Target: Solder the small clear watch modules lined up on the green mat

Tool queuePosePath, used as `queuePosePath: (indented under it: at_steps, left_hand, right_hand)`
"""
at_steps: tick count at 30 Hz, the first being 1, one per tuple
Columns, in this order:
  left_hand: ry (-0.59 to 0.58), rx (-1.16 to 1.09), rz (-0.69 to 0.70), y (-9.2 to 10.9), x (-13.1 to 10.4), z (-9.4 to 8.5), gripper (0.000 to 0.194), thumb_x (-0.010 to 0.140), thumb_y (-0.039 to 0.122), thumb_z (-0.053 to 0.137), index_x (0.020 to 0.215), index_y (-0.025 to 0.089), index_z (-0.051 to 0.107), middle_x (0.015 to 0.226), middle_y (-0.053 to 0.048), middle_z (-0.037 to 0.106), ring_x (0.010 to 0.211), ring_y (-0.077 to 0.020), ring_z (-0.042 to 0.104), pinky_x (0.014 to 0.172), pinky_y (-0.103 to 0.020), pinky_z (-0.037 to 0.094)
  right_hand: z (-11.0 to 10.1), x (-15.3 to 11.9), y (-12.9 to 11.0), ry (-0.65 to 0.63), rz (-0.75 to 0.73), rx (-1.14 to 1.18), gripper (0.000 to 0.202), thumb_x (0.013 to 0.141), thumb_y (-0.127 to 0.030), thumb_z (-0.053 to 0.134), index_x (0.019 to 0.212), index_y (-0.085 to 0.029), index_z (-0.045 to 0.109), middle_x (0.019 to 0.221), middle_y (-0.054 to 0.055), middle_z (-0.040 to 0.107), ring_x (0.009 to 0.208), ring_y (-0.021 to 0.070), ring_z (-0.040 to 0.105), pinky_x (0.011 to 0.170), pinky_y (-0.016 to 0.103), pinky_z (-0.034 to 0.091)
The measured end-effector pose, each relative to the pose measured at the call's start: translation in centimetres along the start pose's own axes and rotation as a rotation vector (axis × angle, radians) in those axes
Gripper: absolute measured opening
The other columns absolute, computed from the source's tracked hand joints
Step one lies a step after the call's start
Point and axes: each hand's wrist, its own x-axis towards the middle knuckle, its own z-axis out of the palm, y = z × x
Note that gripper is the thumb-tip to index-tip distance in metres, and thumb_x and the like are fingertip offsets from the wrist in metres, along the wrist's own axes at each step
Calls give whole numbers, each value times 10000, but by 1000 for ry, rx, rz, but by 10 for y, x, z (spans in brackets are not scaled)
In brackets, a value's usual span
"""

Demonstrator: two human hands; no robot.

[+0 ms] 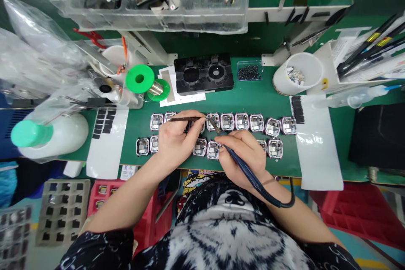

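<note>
Two rows of small square watch cases with exposed circuit boards lie on the green mat. My left hand (177, 139) pinches a thin dark pair of tweezers (187, 118), its tip pointing right. In my right hand (245, 152) is a soldering iron (238, 161) with a dark blue handle, its cord looping over the forearm. The iron's tip and the tweezers' tip both come to a watch case (212, 122) in the back row. Whether either tip touches it I cannot tell. My hands hide several cases; another watch case (227, 122) sits just right of the tips.
Behind the rows are a black fixture (204, 74), a box of tiny black parts (249, 71) and a green solder spool (139, 79). A white cup (297, 74) stands right. White sheets with black strips flank the rows. A white bottle (50, 135) is at left.
</note>
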Motion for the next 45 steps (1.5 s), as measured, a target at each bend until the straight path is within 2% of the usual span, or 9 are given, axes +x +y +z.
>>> queuePosePath:
  at_steps: [22, 32, 36, 45]
  left_hand:
    - [-16, 6, -25, -1, 0, -2, 102, 1005, 245, 634, 1070, 224, 710, 1038, -20, 781, 926, -159, 754, 826, -300, 587]
    - [-16, -155, -92, -1, -2, -3, 101, 990, 254, 657, 1077, 231, 701, 1041, -27, 764, 962, -168, 741, 897, -342, 593]
    - [-41, -180, -48, -1, -2, -3, 124, 978, 213, 664, 1093, 234, 705, 1079, -32, 757, 1023, -173, 728, 955, -359, 581]
    - [-40, -111, 3, 1, 2, 0, 110, 985, 190, 656, 1074, 209, 718, 1058, -30, 760, 997, -150, 721, 922, -306, 575]
  right_hand:
    - [-1, -1, -2, 5, 8, -7, 262, 901, -140, 616, 1125, -223, 724, 914, 35, 654, 827, 166, 658, 757, 348, 608]
    - [-4, 0, -4, 39, 4, 2, 265, 889, -125, 625, 1116, -222, 723, 923, 36, 660, 844, 167, 666, 762, 349, 610]
    - [-4, 0, -2, 36, 10, -1, 260, 897, -146, 621, 1121, -232, 720, 923, 33, 666, 837, 168, 666, 773, 358, 617]
    - [-4, 0, -3, 33, 20, 4, 255, 883, -124, 637, 1105, -206, 731, 920, 36, 663, 838, 161, 667, 765, 341, 598]
